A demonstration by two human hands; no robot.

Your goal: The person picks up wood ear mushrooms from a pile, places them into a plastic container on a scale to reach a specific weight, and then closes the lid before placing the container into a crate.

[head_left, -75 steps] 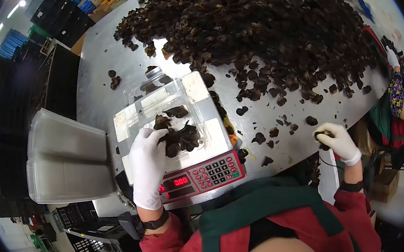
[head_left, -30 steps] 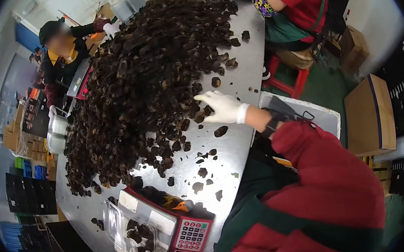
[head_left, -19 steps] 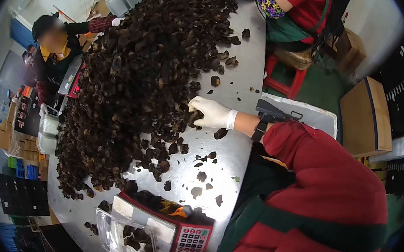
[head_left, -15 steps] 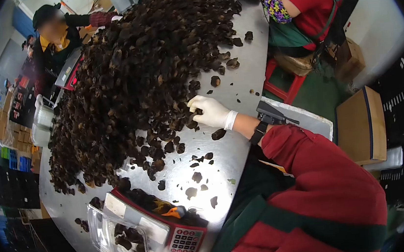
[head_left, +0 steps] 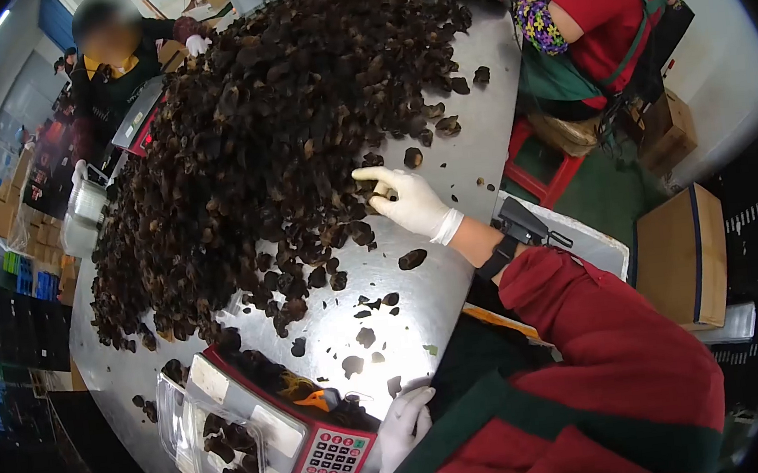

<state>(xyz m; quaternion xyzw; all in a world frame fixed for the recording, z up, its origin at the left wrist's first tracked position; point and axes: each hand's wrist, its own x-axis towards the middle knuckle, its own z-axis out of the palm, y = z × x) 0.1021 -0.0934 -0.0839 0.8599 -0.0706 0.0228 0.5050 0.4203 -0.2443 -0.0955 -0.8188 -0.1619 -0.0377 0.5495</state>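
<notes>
At the near right edge of a large heap of dried black fungus (head_left: 247,121), my right hand (head_left: 411,204) wears a white glove. Its index finger reaches out over the pieces and the thumb is apart from it; I see nothing held firmly between them. My left hand (head_left: 406,428), also gloved, is low by the table's near edge beside the red scale (head_left: 334,463), its fingers curled together with nothing visible in them. On the scale sits a clear plastic box (head_left: 193,441) holding several fungus pieces (head_left: 232,450).
Loose bits are scattered on the metal table (head_left: 457,274). An orange-handled tool (head_left: 322,399) lies behind the scale. One co-worker (head_left: 118,79) is across the heap, another (head_left: 601,19) at the far right. A cardboard box (head_left: 677,260) stands to the right.
My left hand has moved from the front of the scale to the right, beside the table edge. My right hand has spread its index finger and thumb. The scale's red display now shows.
</notes>
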